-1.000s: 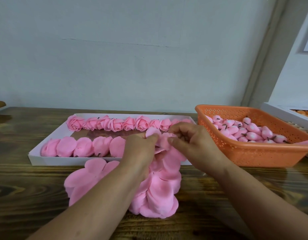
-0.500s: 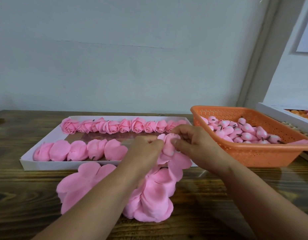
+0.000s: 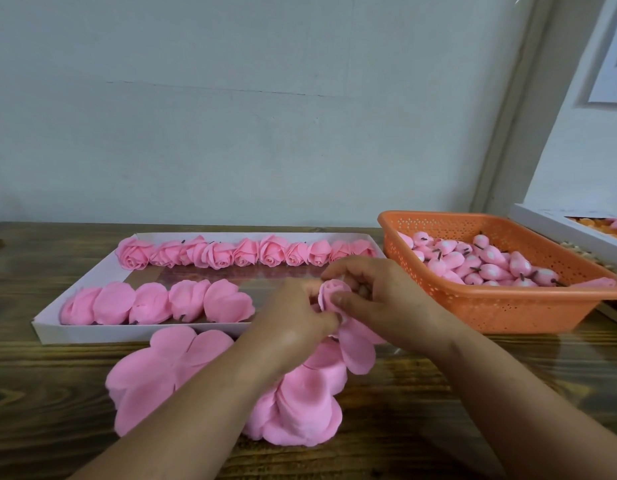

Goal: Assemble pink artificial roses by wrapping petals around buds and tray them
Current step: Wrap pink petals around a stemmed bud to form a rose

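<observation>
Head view, one moment logged. Left hand [image 3: 293, 317] and right hand [image 3: 379, 296] meeting at centre frame, both curled round a small half-wrapped pink foam rose [image 3: 331, 293] held just above the near right part of a shallow white cardboard tray [image 3: 78, 332]. Left thumb and fingers pinching at the rose's lower left; right thumb pressing on its front, right fingers hooked over the top. Spiral of the rose facing up toward the camera; stem end hidden between the hands, so axis judged roughly upright, not confirmed. One loose pink foam petal [image 3: 357, 348] hanging from the rose, down and right, below the right thumb, not yet wrapped. Petal lying nearer the right hand; likely next move: right hand to sweep it up round the rose while left holds. Stack of flat pink petal sheets [image 3: 300, 407] on dark wooden table [image 3: 40, 393] below the wrists, partly covered by left forearm. Tray: far row of finished pink roses [image 3: 244, 252], near row of five roses lying sideways [image 3: 158, 303], open space to their right beneath the hands. Orange perforated plastic basket [image 3: 507, 306] of pink buds [image 3: 487, 266] at right of frame, just beside the right hand.
</observation>
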`<action>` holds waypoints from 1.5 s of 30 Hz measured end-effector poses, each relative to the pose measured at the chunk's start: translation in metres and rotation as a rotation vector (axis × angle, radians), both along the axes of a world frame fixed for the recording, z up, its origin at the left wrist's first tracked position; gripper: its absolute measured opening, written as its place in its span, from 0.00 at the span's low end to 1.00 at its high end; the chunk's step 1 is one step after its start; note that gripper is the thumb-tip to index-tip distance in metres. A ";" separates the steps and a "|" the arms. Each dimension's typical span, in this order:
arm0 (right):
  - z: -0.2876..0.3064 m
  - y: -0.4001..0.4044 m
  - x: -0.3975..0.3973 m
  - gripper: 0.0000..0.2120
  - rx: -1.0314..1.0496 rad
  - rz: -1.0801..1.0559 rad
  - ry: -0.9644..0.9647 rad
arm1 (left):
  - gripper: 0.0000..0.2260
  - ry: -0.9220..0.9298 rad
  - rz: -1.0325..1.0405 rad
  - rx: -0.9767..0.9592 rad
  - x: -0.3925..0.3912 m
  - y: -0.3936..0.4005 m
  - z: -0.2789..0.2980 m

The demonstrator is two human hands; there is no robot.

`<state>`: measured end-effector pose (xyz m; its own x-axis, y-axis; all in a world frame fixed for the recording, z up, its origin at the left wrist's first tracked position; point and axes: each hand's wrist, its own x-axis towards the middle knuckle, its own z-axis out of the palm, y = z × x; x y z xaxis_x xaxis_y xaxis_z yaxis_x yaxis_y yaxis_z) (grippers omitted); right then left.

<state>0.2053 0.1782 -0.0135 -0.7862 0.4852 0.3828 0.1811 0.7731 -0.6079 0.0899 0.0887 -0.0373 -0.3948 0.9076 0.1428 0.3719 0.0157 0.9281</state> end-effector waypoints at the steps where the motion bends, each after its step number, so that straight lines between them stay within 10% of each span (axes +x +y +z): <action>1: 0.001 -0.001 0.001 0.11 -0.011 0.012 -0.003 | 0.13 -0.011 -0.006 0.002 0.000 0.000 0.001; 18: -0.005 0.013 0.004 0.08 -0.491 0.043 0.276 | 0.06 -0.627 -0.019 0.013 -0.006 -0.001 0.010; 30: -0.008 0.005 -0.001 0.06 -0.327 -0.028 0.100 | 0.05 -0.413 -0.034 -0.056 -0.001 -0.005 0.011; 37: -0.011 0.012 -0.001 0.13 -0.566 -0.138 0.271 | 0.17 -0.687 -0.045 0.059 -0.011 -0.004 0.017; 45: -0.011 0.007 -0.004 0.12 -0.643 -0.096 0.313 | 0.08 -0.309 0.016 0.119 -0.006 -0.003 0.012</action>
<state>0.2013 0.1853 -0.0249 -0.6292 0.7516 0.1983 -0.0268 0.2340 -0.9719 0.0840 0.0857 -0.0251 -0.4501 0.8851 0.1182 0.0726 -0.0956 0.9928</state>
